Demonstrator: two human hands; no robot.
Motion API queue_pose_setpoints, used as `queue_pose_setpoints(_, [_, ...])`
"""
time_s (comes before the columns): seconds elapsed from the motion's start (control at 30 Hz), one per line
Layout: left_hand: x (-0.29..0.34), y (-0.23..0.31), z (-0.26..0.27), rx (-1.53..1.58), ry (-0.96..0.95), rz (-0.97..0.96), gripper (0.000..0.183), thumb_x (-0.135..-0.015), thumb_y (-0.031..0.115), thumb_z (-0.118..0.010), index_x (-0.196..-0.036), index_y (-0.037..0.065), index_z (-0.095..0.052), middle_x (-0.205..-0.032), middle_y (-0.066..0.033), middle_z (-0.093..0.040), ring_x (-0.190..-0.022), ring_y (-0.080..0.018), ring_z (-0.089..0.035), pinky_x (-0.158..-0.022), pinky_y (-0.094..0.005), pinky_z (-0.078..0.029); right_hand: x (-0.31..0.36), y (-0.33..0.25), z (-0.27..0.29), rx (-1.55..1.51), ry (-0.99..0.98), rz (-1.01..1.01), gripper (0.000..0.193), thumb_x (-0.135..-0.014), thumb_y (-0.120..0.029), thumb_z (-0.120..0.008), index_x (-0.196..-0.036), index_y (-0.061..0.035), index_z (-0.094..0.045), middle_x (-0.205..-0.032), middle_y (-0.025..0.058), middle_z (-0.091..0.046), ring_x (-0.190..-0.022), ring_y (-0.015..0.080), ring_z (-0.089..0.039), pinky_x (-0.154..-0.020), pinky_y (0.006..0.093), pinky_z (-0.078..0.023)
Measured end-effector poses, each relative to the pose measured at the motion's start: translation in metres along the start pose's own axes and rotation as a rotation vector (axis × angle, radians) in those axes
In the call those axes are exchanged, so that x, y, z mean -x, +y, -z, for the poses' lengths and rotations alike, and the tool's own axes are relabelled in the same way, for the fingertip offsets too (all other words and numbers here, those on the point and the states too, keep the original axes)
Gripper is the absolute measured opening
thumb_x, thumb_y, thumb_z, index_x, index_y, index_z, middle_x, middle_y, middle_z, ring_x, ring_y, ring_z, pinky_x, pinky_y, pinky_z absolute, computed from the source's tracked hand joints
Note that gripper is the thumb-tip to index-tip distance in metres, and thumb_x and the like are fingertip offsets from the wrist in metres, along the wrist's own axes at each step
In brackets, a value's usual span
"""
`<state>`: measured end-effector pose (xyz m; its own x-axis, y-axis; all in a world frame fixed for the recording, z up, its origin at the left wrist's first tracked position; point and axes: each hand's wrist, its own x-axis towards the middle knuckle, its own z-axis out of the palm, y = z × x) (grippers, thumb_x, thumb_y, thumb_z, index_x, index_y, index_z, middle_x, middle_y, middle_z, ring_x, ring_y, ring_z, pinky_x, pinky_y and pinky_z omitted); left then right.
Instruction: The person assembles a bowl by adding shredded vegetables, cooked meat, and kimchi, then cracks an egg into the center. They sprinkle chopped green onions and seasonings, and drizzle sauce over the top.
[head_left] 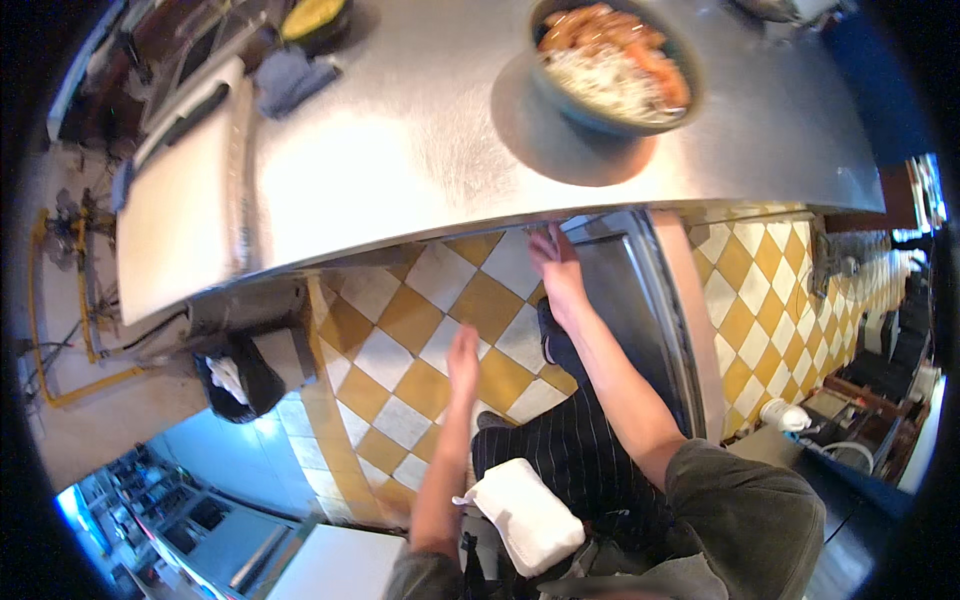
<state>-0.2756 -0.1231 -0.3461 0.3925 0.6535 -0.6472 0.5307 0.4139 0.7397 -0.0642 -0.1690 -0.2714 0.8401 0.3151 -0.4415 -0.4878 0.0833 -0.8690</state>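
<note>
My right hand point(555, 268) reaches under the front edge of the steel counter, at the upper left corner of a dark metal-framed door point(625, 320). Motion blur hides whether its fingers grip the door edge or only touch it. My left hand point(463, 358) hangs over the tiled floor with nothing in it, its blurred fingers loosely extended. On the counter above stands a dark bowl point(590, 122) filled with shredded white food, orange strips and glazed brown pieces. A white, folded cloth-like bundle point(525, 515) rests at my waist.
The steel counter point(420, 130) crosses the top, with a pale cutting board point(185, 220) and a blue-grey cloth point(290, 82) at left. Farther back is a bowl of yellow food point(312, 18). A black-lined bin point(240, 385) stands lower left. Yellow-and-white tiles point(405, 365) cover the floor.
</note>
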Motion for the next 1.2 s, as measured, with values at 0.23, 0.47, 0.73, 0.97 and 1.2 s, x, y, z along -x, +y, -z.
queue_pose_setpoints(0.23, [0.206, -0.029, -0.047, -0.022, -0.531, 0.007, 0.039, -0.095, 0.024, -0.053, -0.125, 0.000, -0.052, -0.118, -0.0119, -0.059, -0.110, -0.0188, -0.053, -0.097, -0.0314, -0.038, 0.219, -0.087, 0.094, 0.513, -0.251, 0.154, 0.025, -0.089, -0.015, -0.059, -0.111, -0.0052, -0.062, -0.097, 0.0090, -0.068, -0.090, 0.0155, -0.065, -0.079, 0.0295, -0.051])
queue_pose_setpoints(0.47, [0.255, 0.023, -0.061, -0.213, -0.578, -0.491, 0.078, -0.088, 0.036, -0.062, -0.142, -0.002, -0.021, -0.140, -0.0237, -0.035, -0.127, -0.0314, -0.039, -0.103, -0.0394, -0.032, 0.355, -0.153, 0.266, 0.867, 0.483, 0.332, 0.031, -0.081, -0.023, -0.060, -0.108, -0.0102, -0.065, -0.097, 0.0156, -0.067, -0.086, 0.0299, -0.065, -0.076, 0.0376, -0.052])
queue_pose_setpoints(0.73, [0.176, 0.043, 0.038, -0.760, -0.271, -0.786, 0.075, -0.083, 0.025, -0.065, -0.136, -0.012, -0.027, -0.138, -0.0309, -0.035, -0.126, -0.0395, -0.038, -0.107, -0.0411, -0.029, 0.561, -0.203, 0.616, 0.648, 2.220, 0.262, 0.064, -0.076, -0.023, -0.066, -0.127, 0.0030, -0.038, -0.133, 0.0286, -0.038, -0.131, 0.0413, -0.029, -0.106, 0.0443, -0.031])
queue_pose_setpoints(0.97, [0.062, 0.118, 0.101, -1.450, 0.092, -0.655, 0.081, -0.079, 0.050, -0.059, -0.134, -0.006, -0.036, -0.127, -0.0276, -0.048, -0.116, -0.0410, -0.048, -0.101, -0.0443, -0.036, 0.642, -0.193, 0.692, 0.453, 2.239, 0.065, 0.051, -0.073, -0.025, -0.066, -0.118, -0.0063, -0.048, -0.129, 0.0267, -0.045, -0.133, 0.0444, -0.024, -0.106, 0.0487, -0.030])
queue_pose_setpoints(1.2, [0.210, 0.111, -0.343, -1.044, -0.963, -0.788, 0.059, -0.088, 0.031, -0.056, -0.132, -0.006, -0.041, -0.129, -0.0212, -0.049, -0.117, -0.0296, -0.049, -0.099, -0.0376, -0.038, 0.606, -0.203, 0.636, 0.744, 2.187, 0.324, 0.024, -0.069, -0.015, -0.065, -0.089, -0.0074, -0.054, -0.103, 0.0168, -0.054, -0.109, 0.0377, -0.046, -0.087, 0.0447, -0.041])
